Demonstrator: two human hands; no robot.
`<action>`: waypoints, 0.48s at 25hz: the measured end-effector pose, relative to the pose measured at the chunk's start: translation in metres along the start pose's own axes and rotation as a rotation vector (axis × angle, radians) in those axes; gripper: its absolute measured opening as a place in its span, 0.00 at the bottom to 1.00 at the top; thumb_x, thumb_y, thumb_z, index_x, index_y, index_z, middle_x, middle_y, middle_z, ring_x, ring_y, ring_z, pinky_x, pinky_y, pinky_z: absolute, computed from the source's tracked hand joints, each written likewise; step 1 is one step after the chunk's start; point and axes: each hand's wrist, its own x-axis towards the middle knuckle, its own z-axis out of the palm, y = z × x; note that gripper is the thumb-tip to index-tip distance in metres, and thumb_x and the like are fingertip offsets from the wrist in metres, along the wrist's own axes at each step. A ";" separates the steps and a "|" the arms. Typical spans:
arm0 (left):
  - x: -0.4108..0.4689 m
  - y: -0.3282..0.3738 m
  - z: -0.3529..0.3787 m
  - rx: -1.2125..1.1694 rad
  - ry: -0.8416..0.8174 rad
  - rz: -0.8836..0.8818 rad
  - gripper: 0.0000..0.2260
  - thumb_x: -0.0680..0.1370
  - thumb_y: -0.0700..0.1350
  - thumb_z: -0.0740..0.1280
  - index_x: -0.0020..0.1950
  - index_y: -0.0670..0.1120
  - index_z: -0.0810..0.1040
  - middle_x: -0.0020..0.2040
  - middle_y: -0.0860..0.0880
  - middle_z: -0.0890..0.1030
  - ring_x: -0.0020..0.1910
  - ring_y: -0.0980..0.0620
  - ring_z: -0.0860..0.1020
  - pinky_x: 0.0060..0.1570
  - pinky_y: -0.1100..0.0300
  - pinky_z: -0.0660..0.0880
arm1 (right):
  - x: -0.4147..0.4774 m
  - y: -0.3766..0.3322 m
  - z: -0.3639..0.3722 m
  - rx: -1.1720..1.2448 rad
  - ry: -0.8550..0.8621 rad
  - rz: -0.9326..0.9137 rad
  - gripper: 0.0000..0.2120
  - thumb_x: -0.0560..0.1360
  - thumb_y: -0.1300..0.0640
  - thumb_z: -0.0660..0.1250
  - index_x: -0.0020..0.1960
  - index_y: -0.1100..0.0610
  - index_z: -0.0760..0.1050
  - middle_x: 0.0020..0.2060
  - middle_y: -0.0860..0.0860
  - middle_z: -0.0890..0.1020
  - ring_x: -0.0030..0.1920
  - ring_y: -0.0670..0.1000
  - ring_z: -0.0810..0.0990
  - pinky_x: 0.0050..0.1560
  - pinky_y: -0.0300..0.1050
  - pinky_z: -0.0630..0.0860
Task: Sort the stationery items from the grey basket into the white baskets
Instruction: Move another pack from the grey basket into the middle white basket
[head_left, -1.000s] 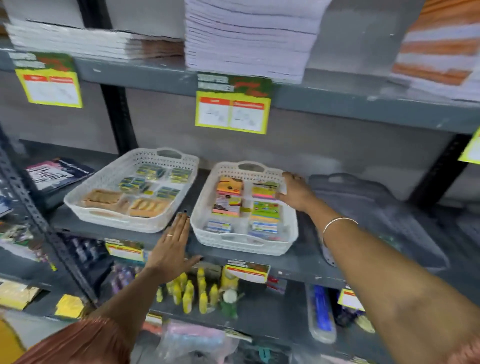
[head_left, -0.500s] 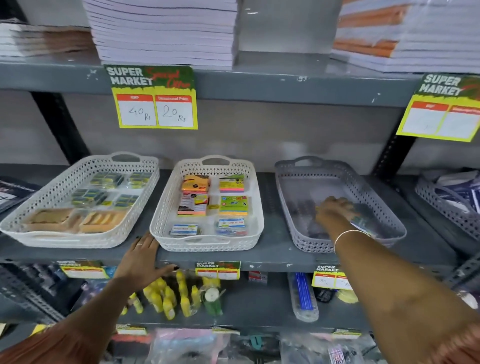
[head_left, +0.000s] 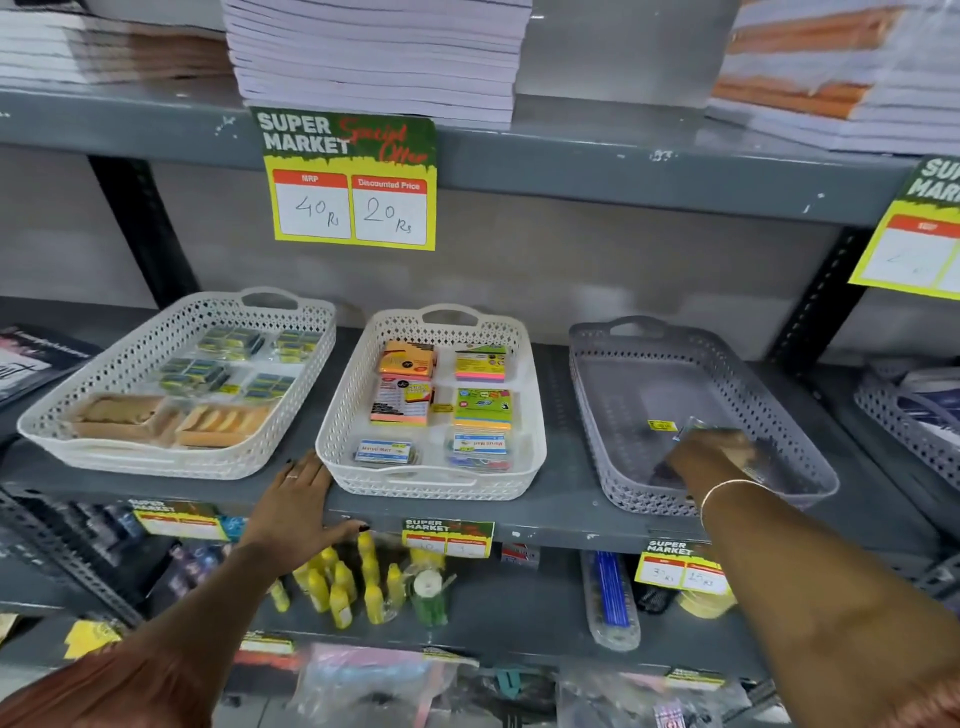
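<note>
The grey basket (head_left: 589, 400) stands on the right of the middle shelf. My right hand (head_left: 714, 460) is inside it near the front, fingers curled on a clear plastic packet (head_left: 698, 426); the view there is blurred. A small yellow label (head_left: 662, 426) lies on the basket floor beside it. The middle white basket (head_left: 431, 486) holds sticky-note pads and small clip boxes. The left white basket (head_left: 171, 467) holds eraser packs and tan packets. My left hand (head_left: 298, 506) lies flat and open on the shelf edge between the two white baskets.
Stacks of notebooks (head_left: 374, 57) fill the shelf above, with a yellow price tag (head_left: 350, 182) hanging from its edge. Yellow glue bottles (head_left: 337, 587) and a blue pen pack (head_left: 610, 597) sit on the shelf below. Another grey basket (head_left: 893, 415) stands at far right.
My right hand left the middle white basket and went into the grey basket, then slid toward its front. The view swung right and moved closer. My left hand stayed on the shelf edge.
</note>
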 end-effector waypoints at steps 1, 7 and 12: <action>0.000 0.001 -0.001 -0.007 0.001 -0.001 0.47 0.64 0.76 0.50 0.66 0.40 0.69 0.63 0.39 0.74 0.63 0.40 0.71 0.64 0.45 0.68 | -0.004 -0.004 -0.005 0.065 0.024 0.013 0.26 0.78 0.57 0.63 0.73 0.63 0.62 0.72 0.60 0.67 0.72 0.60 0.66 0.72 0.55 0.64; -0.002 0.001 -0.001 -0.017 -0.012 -0.017 0.48 0.64 0.76 0.50 0.70 0.41 0.63 0.69 0.40 0.69 0.68 0.42 0.67 0.69 0.47 0.61 | -0.051 -0.078 -0.090 0.228 0.326 -0.144 0.22 0.77 0.58 0.62 0.71 0.60 0.67 0.71 0.59 0.68 0.71 0.59 0.69 0.68 0.57 0.67; -0.001 0.000 -0.001 -0.037 -0.023 -0.017 0.46 0.65 0.74 0.53 0.70 0.40 0.64 0.67 0.40 0.71 0.67 0.42 0.68 0.69 0.46 0.62 | -0.127 -0.170 -0.093 0.333 0.341 -0.759 0.19 0.73 0.54 0.67 0.62 0.60 0.74 0.63 0.57 0.75 0.60 0.58 0.78 0.56 0.47 0.75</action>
